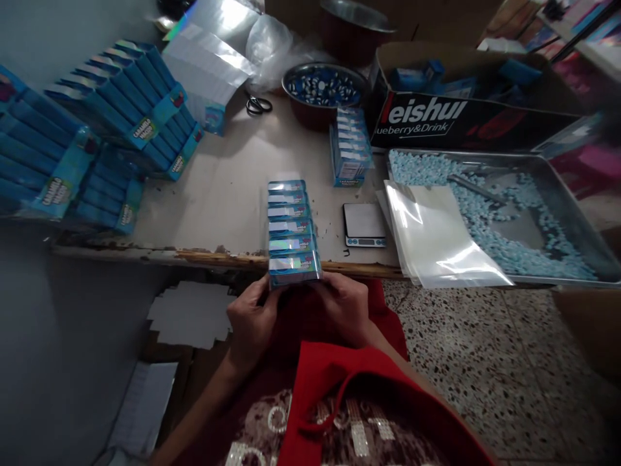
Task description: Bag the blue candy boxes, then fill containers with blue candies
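A row of blue candy boxes in a clear wrap, a multipack (292, 236), lies along the worktable with its near end over the front edge. My left hand (255, 314) grips the near left corner, thumb and fingers closed on it. At the near right corner my right hand (347, 304) is closed on the same pack. Its underside and some of my fingertips are hidden. Just to the right sits a small digital scale (365, 223). Farther back stands a second row of blue boxes (350, 152).
Wrapped stacks of blue boxes (130, 110) crowd the left. Scissors (258, 105) and a bowl of wrapped candies (325, 87) are at the back. Clear sheets (436, 226) overlap a metal tray of pale blue candies (577, 217). Behind it stands a printed carton (436, 123).
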Tool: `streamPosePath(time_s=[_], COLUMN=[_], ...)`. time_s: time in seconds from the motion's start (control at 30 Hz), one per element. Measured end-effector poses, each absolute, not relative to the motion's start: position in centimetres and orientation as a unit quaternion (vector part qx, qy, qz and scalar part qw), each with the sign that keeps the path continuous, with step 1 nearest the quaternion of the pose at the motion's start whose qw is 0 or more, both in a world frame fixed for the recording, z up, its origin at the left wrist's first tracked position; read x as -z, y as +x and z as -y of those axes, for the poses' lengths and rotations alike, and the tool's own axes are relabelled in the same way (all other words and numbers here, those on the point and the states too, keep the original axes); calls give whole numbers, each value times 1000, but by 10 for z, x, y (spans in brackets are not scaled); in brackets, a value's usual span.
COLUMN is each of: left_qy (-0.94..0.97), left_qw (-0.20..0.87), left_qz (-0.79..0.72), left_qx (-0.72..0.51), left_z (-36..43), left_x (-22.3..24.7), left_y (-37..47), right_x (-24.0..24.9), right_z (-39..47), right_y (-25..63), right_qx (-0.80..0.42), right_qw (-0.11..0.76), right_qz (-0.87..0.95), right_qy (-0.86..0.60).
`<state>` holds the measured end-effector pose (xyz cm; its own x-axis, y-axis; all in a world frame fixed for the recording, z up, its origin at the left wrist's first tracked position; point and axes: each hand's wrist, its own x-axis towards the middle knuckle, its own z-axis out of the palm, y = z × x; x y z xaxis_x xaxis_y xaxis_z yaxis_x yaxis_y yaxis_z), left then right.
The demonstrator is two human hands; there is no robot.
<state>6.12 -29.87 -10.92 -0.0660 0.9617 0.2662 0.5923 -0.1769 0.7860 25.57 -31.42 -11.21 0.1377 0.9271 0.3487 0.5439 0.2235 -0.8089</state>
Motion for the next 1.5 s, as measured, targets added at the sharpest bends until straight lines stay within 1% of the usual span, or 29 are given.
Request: streamPosePath(time_s=[0.07,0.17,0.3,0.47,0.57,0.63,0.73,0.77,0.83,0.9,0.97,1.0,1.03,1.1,1.17,1.23,1.3,1.33,1.4,1.47,1.5], left_qy=[631,598,594,696,694,697,747,765,790,798,781,751,709,610,538,540,577,587,572,532,515], left_qw=[222,249,246,128,123,104,5,-21,-38,-9,62,103,153,272,362,382,346,335,348,401,430], left_qz=[-616,-637,-640,-568,-574,-574,-529,-511,-492,-500,-527,-556,-587,-633,-647,-650,-662,-665,-666,-660,-657], left_qx=[-417,-417,-420,-421,-416,-418,-403,-392,-363,-336,-329,-343,-359,-391,-402,-374,-331,-319,-328,-346,-345], left_z=[298,298,305,307,302,298,292,290,286,284,283,284,286,290,296,302,308,310,314,316,317], left_x=[111,117,119,103,103,109,115,114,105,93,85,85,86,94,102,104,102,101,101,102,103], left_y=[57,49,41,45,50,49,39,35,28,25,28,31,35,43,48,47,42,39,32,27,26], right_x=[104,101,111,111,113,118,123,122,115,104,98,97,97,102,107,109,108,107,105,103,102], right_z=[312,308,311,316,313,310,307,306,303,301,299,300,301,304,309,314,319,321,326,329,330], right_y=[257,263,267,259,255,254,256,258,263,268,270,270,269,267,267,270,278,282,292,300,303], right_qx=[-246,-318,-312,-289,-259,-303,-428,-443,-398,-305,-244,-234,-235,-251,-258,-260,-281,-300,-348,-382,-394], right_qw=[477,441,392,332,281,262,277,279,255,196,137,121,115,131,145,122,92,98,152,212,226], right_qz=[606,596,572,555,560,569,549,546,582,650,689,692,686,665,655,662,663,655,627,596,590], right_qy=[-587,-592,-650,-706,-735,-718,-662,-654,-662,-668,-668,-673,-679,-691,-695,-692,-688,-686,-681,-674,-668])
